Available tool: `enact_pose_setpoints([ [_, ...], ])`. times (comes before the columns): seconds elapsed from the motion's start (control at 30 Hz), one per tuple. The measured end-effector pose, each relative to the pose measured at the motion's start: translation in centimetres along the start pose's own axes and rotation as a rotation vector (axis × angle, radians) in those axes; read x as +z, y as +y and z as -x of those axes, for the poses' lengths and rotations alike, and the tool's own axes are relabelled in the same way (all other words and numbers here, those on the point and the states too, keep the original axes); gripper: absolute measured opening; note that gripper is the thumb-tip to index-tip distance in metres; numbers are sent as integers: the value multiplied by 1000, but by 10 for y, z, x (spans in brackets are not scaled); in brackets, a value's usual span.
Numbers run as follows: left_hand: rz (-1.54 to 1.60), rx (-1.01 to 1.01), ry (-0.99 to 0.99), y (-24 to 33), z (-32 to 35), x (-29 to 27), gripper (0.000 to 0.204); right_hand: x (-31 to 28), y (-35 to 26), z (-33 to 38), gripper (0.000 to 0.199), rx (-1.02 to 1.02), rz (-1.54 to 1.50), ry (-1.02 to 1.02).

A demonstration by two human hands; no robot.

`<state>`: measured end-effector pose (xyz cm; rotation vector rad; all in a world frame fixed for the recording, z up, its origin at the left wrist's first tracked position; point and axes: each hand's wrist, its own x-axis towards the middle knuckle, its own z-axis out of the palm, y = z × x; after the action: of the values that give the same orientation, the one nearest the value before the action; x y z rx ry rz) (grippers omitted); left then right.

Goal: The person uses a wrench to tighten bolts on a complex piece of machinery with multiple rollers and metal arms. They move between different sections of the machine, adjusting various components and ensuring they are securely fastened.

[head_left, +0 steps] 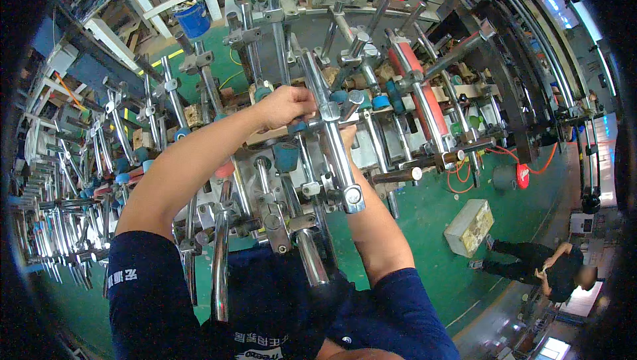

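White lettering on navy sleeve (146, 287) and shirt front (262, 323), green floor (424, 204) spreads right of clamp row (275, 219) to pale block (469, 227), chrome rod (340, 154) mid-row between hands, left hand (290, 106) part-curled beside it, right hand (346, 136) mostly hidden, can't tell either's hold.
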<state>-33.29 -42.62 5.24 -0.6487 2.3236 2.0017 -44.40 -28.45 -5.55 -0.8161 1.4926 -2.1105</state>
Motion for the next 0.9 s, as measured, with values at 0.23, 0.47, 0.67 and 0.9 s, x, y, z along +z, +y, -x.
enact_pose_setpoints([
  [0.23,25,-149,-97,3,5,-35,23,23,-39,10,23,-56,-30,-2],
  [0.47,15,-197,-284,32,-16,-30,19,35,-76,3,19,75,-428,-120],
  [0.67,-162,-282,-207,55,-13,-21,20,1,-4,-4,26,-29,53,14],
  [0.9,-131,-210,-340,40,-23,-28,13,4,-11,-2,28,-33,163,69],
])
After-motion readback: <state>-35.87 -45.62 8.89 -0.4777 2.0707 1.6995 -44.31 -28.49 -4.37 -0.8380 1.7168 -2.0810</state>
